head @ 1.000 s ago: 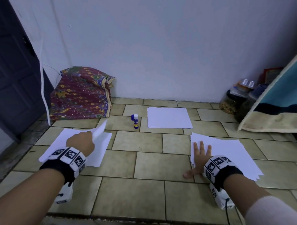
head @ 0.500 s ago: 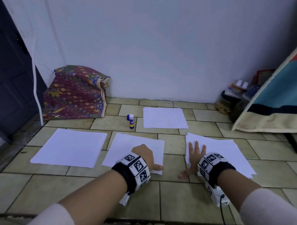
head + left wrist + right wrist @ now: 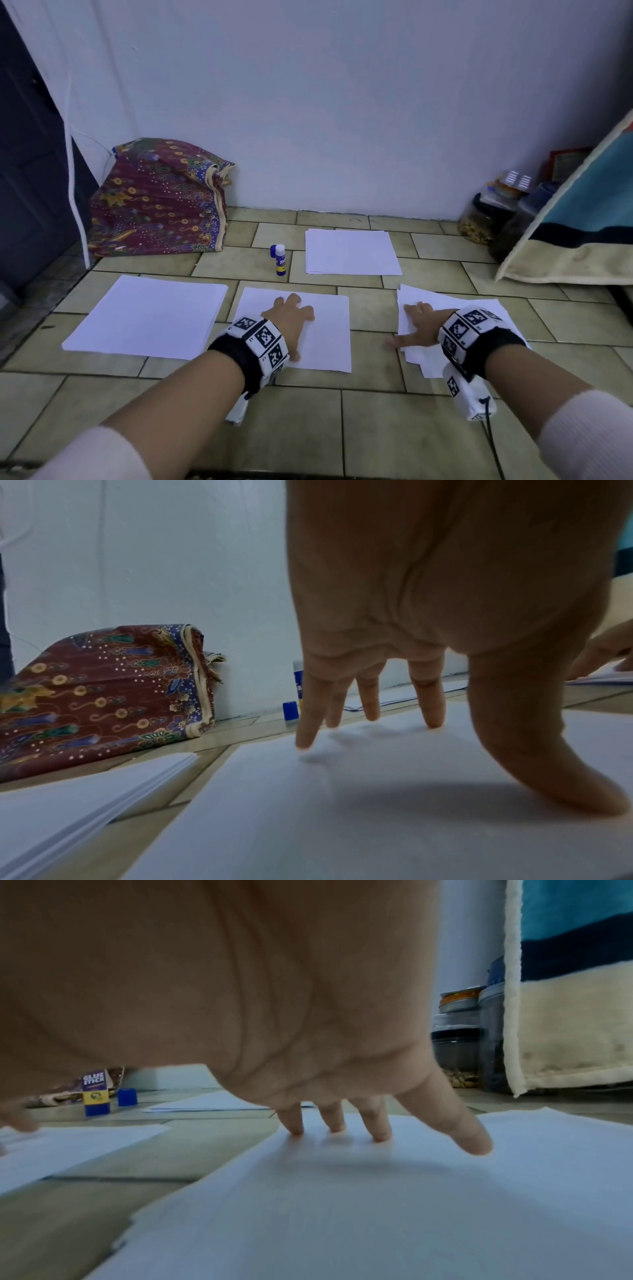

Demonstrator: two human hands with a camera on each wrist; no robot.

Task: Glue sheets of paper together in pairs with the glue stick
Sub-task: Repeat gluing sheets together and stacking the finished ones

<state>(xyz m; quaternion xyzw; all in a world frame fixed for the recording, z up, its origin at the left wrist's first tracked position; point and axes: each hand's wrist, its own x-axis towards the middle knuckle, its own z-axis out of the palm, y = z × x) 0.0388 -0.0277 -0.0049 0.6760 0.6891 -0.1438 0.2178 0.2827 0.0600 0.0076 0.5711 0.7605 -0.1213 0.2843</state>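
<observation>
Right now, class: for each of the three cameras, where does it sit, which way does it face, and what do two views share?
Head: worn high, looks down at the floor; both forearms, left hand on the middle sheet, right hand on the right pile.
Left wrist: low, faces along the fingers toward the wall.
Right wrist: low, faces along the fingers over its pile.
Shared: the upright glue stick appears in all three.
</observation>
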